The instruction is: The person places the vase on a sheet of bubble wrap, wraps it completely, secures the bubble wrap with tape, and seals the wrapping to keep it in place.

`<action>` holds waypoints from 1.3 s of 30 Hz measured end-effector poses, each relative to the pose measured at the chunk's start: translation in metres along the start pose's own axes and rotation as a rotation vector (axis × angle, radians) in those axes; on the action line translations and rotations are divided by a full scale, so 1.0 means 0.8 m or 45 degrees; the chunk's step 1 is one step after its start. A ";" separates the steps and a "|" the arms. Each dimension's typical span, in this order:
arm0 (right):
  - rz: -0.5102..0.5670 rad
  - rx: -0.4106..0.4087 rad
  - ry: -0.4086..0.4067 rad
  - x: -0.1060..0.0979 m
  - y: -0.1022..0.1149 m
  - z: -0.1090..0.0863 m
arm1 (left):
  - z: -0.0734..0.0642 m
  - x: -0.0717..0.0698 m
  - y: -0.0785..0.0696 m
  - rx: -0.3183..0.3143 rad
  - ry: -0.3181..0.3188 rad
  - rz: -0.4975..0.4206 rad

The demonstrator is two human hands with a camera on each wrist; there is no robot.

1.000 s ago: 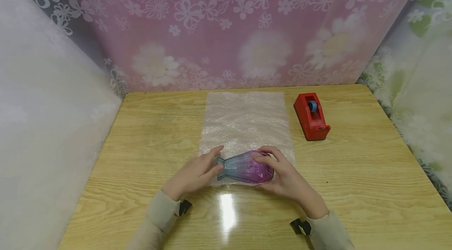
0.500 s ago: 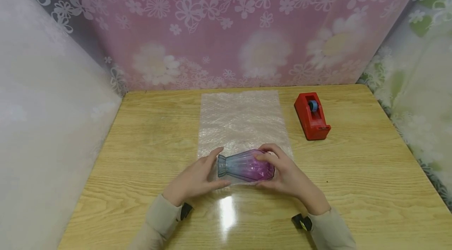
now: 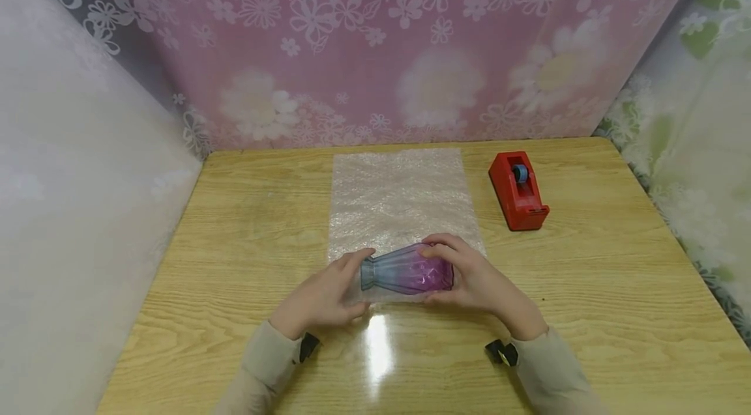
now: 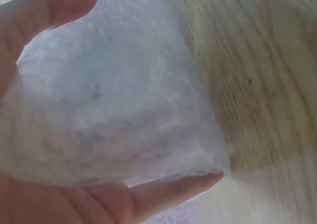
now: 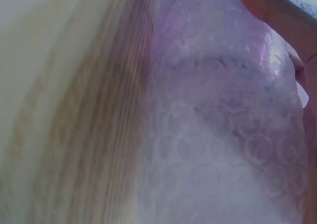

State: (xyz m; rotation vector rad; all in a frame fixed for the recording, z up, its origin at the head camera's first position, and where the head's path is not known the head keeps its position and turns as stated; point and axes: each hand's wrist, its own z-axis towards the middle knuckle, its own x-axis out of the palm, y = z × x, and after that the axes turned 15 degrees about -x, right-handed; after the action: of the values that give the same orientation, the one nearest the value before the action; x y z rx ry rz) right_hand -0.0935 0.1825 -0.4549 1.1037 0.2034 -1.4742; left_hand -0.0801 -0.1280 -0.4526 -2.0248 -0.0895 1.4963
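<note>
Left hand [image 3: 323,294] curled round bubble wrap [image 3: 399,197], right hand [image 3: 474,279] gripping vase [image 3: 401,273], wrap shifted slightly left

Left sleeve [image 3: 264,363]: pale greyish beige, full length, plain fabric, ending at the wrist; creases cross the forearm below the cuff. Right sleeve [image 3: 551,369]: same colour and cut, smoother surface. Left unit [image 3: 308,347]: small, black, angular, located at the cuff on the side toward the desk's right edge. Right unit [image 3: 501,354]: black, two-lobed, bearing a small yellowish mark, located at the cuff on the side toward the desk's left edge. Left hand [image 3: 321,294] and right hand [image 3: 478,279]: bare.
</note>
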 end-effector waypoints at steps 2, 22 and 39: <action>0.004 0.003 0.006 -0.001 -0.002 0.001 | 0.002 -0.002 0.000 -0.001 0.008 -0.008; 0.141 0.003 0.079 -0.013 -0.023 0.013 | -0.003 -0.010 -0.049 0.273 -0.634 0.495; 0.312 0.219 0.204 -0.028 -0.048 0.026 | 0.049 0.041 -0.105 0.128 -0.668 0.771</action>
State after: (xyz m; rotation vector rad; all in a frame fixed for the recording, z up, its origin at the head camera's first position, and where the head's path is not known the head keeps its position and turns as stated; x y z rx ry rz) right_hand -0.1407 0.1933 -0.4456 1.3376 0.0501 -1.2025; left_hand -0.0787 -0.0300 -0.4445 -1.5980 0.4141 2.3272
